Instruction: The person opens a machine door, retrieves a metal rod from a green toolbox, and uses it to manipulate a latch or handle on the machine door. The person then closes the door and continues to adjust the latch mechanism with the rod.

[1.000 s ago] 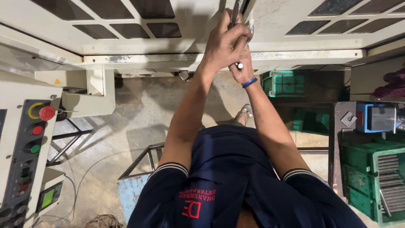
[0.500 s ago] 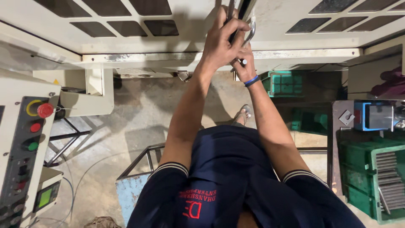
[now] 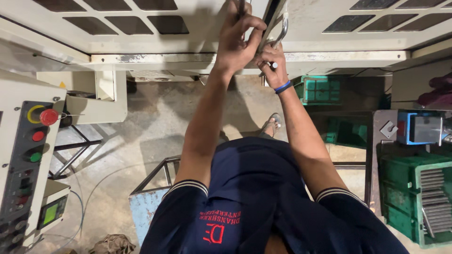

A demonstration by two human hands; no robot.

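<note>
Closest to my view is the dark navy shirt with striped sleeve cuffs, and both arms stretch away from it toward the machine. Below them lie the concrete floor, a blue metal frame and one sandalled foot.

Further out, the left hand is closed, its fingers curled over the edge of the cream machine door, right beside the bent metal door handle. The right hand, with a blue wristband at the wrist, is fisted just below it and grips a small pen-like tool whose pale tip shows past the knuckles. The handle runs up and away from the right fist, between the two hands; I cannot tell whether the fist itself touches it. The two hands touch or nearly touch each other.

Against half a second ago, the hands sit at the same spot on the door, the left fingers a little more bunched, and the right hand holds slightly lower on the handle's foot.

Off to the sides: a control panel with red and green buttons at left, green crates and a blue box at right, another green crate beyond the door.
</note>
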